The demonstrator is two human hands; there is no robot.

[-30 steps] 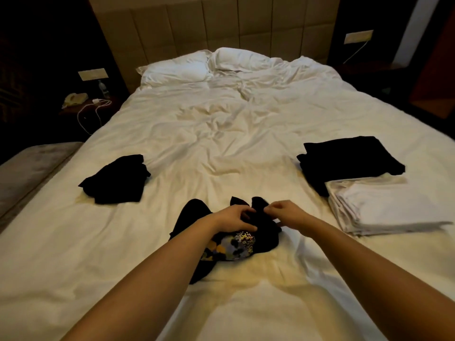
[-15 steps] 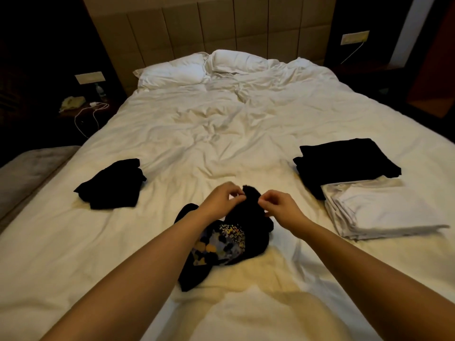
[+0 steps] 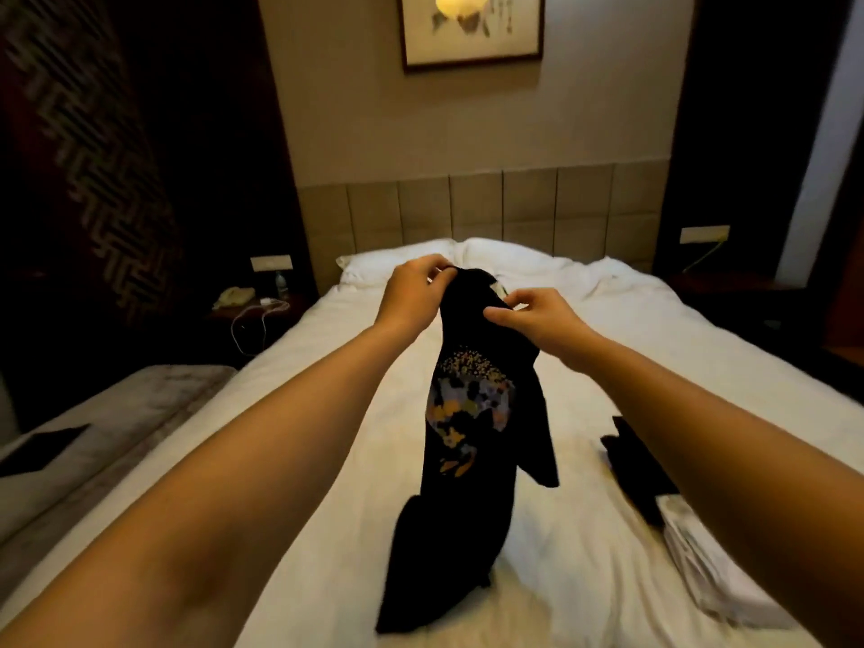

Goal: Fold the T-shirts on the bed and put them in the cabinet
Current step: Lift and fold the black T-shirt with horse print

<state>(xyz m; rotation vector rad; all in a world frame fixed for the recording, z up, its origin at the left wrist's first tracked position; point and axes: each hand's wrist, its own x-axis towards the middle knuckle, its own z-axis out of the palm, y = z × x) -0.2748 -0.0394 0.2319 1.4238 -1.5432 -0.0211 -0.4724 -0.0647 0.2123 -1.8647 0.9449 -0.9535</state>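
Both hands raised over the bed [image 3: 327, 413]; left hand [image 3: 411, 292] pinches the top edge of a black T-shirt [image 3: 472, 441] with thumb and fingers curled on the fabric; right hand [image 3: 533, 315] pinches the same top edge just beside it — the 2 hands near each other, not touching; the T-shirt hangs down from the hands, bunched and narrow, a multicoloured print on its front facing the camera; its lower end rests crumpled on the white bedding; a folded black garment [image 3: 640, 470] lies on the bed to the right, partly hidden behind the right forearm; folded white fabric [image 3: 701, 554] lies just beside it, nearer the camera; white pillows [image 3: 397, 264] at the padded headboard [image 3: 467, 208]; framed picture [image 3: 472, 30] on the wall above; nightstand on the left carries a phone [image 3: 234, 297] and a white cable [image 3: 255, 320] — grey bench [image 3: 117, 427] beside the bed on the left, a dark flat item on it, too dim to identify.
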